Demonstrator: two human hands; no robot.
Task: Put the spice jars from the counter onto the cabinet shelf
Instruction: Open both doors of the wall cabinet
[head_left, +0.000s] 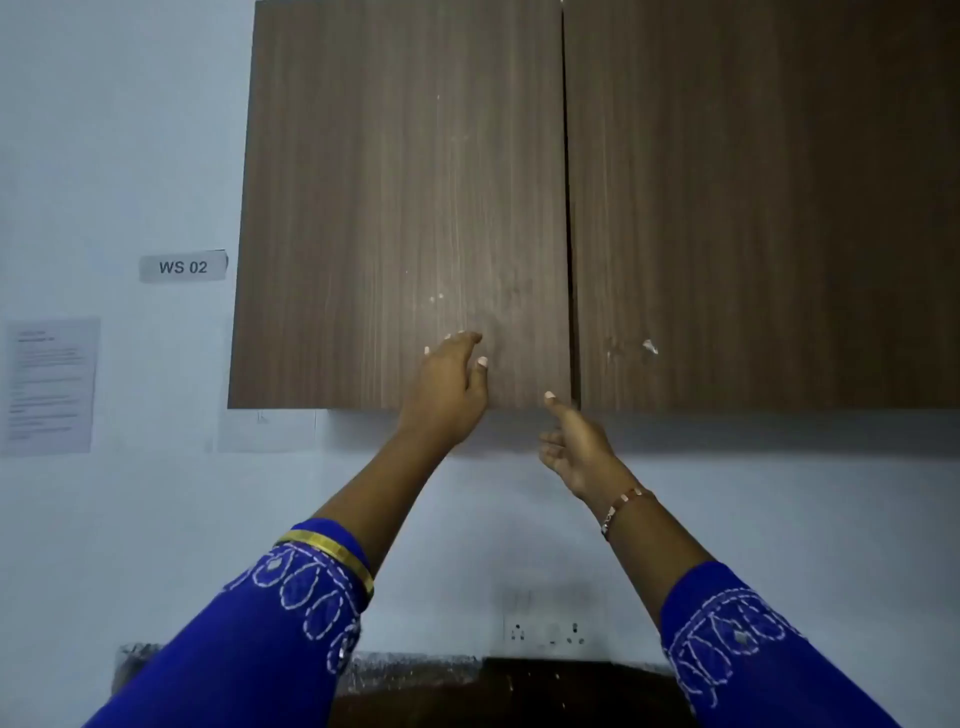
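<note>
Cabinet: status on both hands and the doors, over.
Left hand open, fingers at left door. Right hand open, at that door's bottom corner by the seam. Both doors closed, right door untouched. No spice jars in view.

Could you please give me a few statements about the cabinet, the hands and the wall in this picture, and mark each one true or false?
1. Both cabinet doors are closed. True.
2. The left hand holds a spice jar. False: it holds nothing, its fingers straight against the left door.
3. The right hand reaches up to the lower edge of the cabinet near the gap between the doors. True.
4. The wall label reads "WS 05". False: it reads "WS 02".
5. A bracelet is on the right wrist. True.
6. Spice jars stand on an open shelf. False: no shelf or jar is in view.
</note>
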